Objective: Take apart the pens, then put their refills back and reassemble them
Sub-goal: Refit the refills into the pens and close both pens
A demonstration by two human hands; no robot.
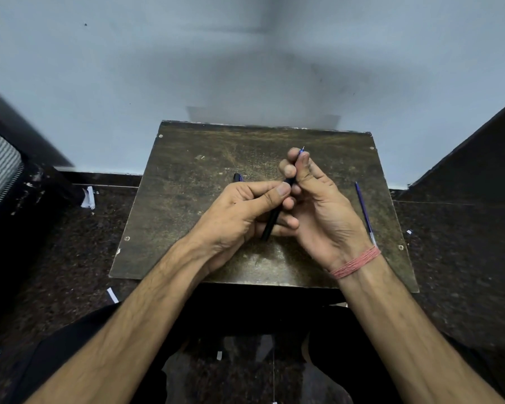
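Note:
Over the middle of the small brown table point(187, 199), both hands hold one black pen point(271, 221). My left hand point(239, 217) grips its black barrel, which slants down toward me. My right hand point(318, 205) pinches the pen's front end, where a blue tip section and a metal point point(303, 149) stick out above the fingers. A loose blue refill point(363, 212) lies on the table to the right of my right hand. Another dark pen part point(237, 177) lies behind my left hand, mostly hidden.
The table stands against a pale wall on a dark speckled floor. Scraps of white paper point(88, 198) lie on the floor at the left. A dark slanted panel point(478, 158) stands at the right. My dark-clothed legs are below the table's near edge.

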